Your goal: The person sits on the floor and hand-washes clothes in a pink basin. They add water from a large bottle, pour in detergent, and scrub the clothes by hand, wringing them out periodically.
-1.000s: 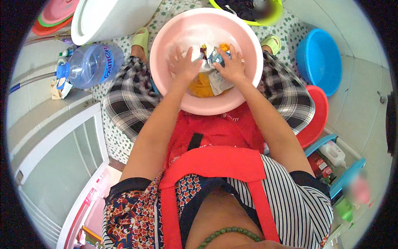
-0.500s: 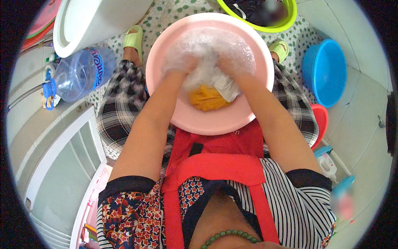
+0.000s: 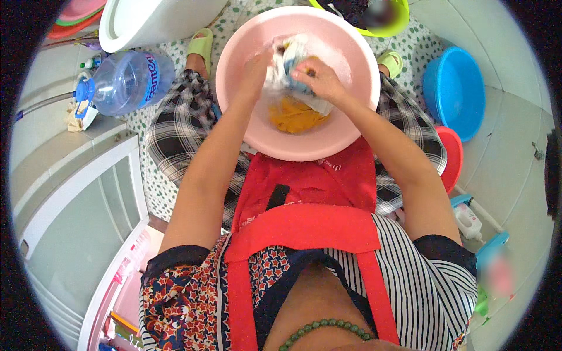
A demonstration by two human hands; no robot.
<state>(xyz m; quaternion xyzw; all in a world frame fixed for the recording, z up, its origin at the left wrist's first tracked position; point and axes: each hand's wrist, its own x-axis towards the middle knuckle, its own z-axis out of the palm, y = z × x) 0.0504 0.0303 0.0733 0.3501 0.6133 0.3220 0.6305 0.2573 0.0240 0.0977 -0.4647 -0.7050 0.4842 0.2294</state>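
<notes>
At upper centre of the frame, I have the pink basin (image 3: 304,150) standing between the wearer's knees. Inside it: a white-and-blue cloth (image 3: 290,61), wet, towards the basin's middle; a mustard cloth (image 3: 297,116) lies just below it in view. Right hand (image 3: 318,78): fingers curled in, grasping the white-and-blue cloth. Left hand (image 3: 259,68): blurred, against that cloth's left edge; I cannot tell whether it grips. Surroundings: blue basin (image 3: 462,93) at upper right, tilted; red basin (image 3: 452,159) below it, partly hidden by the knee; clear bottle (image 3: 132,82) on its side at upper left; lime basin (image 3: 399,24) at top, holding dark fabric (image 3: 350,11).
</notes>
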